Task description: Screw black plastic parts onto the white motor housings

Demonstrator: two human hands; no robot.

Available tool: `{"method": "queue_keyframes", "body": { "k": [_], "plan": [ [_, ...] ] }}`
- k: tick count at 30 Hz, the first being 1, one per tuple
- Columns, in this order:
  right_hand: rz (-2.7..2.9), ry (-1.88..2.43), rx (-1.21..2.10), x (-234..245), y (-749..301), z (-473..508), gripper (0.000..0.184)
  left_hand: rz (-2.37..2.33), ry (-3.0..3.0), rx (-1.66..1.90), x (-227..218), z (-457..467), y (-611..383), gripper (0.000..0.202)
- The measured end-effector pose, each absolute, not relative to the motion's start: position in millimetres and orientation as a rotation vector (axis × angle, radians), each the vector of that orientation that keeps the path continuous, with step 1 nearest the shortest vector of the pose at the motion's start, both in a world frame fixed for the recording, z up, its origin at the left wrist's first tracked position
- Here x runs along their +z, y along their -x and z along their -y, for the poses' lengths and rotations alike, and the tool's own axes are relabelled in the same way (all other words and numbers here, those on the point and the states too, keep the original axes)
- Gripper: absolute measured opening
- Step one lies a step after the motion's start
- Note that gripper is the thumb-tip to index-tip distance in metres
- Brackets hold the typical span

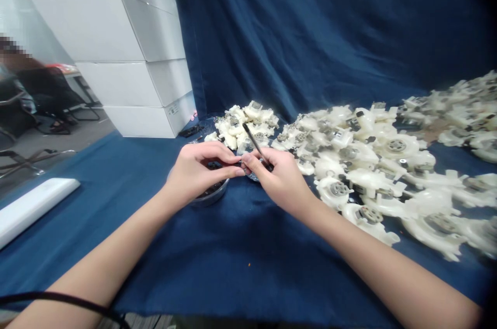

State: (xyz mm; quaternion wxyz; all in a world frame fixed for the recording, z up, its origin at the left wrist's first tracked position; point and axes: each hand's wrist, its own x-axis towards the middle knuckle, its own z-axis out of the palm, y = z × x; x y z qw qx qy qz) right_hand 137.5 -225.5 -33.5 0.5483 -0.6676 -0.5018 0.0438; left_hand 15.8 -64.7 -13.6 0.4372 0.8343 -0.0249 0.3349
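Right hand [279, 176] is closed on a thin black tool [252, 143] — left hand [200, 173] curled close by, can't tell what it's gripping — metal bowl [213, 196] just below, white plastic parts [349, 158] piled alongside.

Bright, even light (faint shadows), with warped, darkened edges.

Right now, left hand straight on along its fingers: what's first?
The right hand, which holds a thin dark tool: its fingers lie straight ahead of the left hand's fingertips. Depth is unclear, so they may already touch.
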Motion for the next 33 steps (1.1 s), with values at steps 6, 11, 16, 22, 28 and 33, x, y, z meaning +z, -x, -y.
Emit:
{"method": "queue_keyframes", "body": {
  "k": [6,11,16,22,28,33],
  "plan": [
    [1.171,1.560,0.115,-31.8,-136.1,225.8,0.046,-0.041,-2.020,0.743,-11.6,67.2,-15.1,0.023],
    [1.087,1.541,0.115,-28.9,-137.6,228.4,0.027,-0.214,-1.863,0.716,-7.8,67.7,-15.0,0.033],
    [1.131,1.501,0.005,-30.5,-137.5,228.0,0.025,-0.215,-1.840,0.717,-7.3,67.7,-14.7,0.034],
    [1.205,1.462,-0.228,-32.0,-138.9,227.7,0.013,-0.170,-1.911,0.742,-11.3,65.9,-14.3,0.028],
    [1.259,1.530,-0.336,-32.2,-138.8,228.3,0.016,-0.082,-1.980,0.834,-12.7,66.5,-14.4,0.021],
    [1.311,1.574,-0.296,-32.0,-139.0,229.2,0.020,-0.048,-2.018,0.840,-12.9,66.4,-14.0,0.018]
  ]
}}
